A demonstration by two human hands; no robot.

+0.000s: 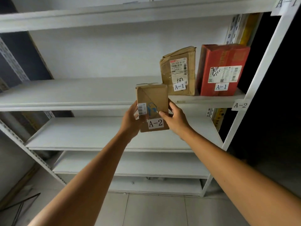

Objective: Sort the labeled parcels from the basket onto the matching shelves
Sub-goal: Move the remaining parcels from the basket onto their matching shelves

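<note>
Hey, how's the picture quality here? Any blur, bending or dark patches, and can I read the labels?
Head view: the wide-angle lens bows the shelf edges. Head view: the right margin drops to black. Head view: the corner A-1 tag is smeared. Head view: A-2 on the held parcel and A-1 on the brown box and red box read clearly, but their fine print is too soft.

At centre frame the parcel (152, 97) is plain brown card with a blue scrawl (152, 108) and white barcode sticker (142, 108); upper right, a second brown parcel (178, 70) and a red box (223, 59) are both white-labelled; shelving (65, 93) is grey-white.
</note>
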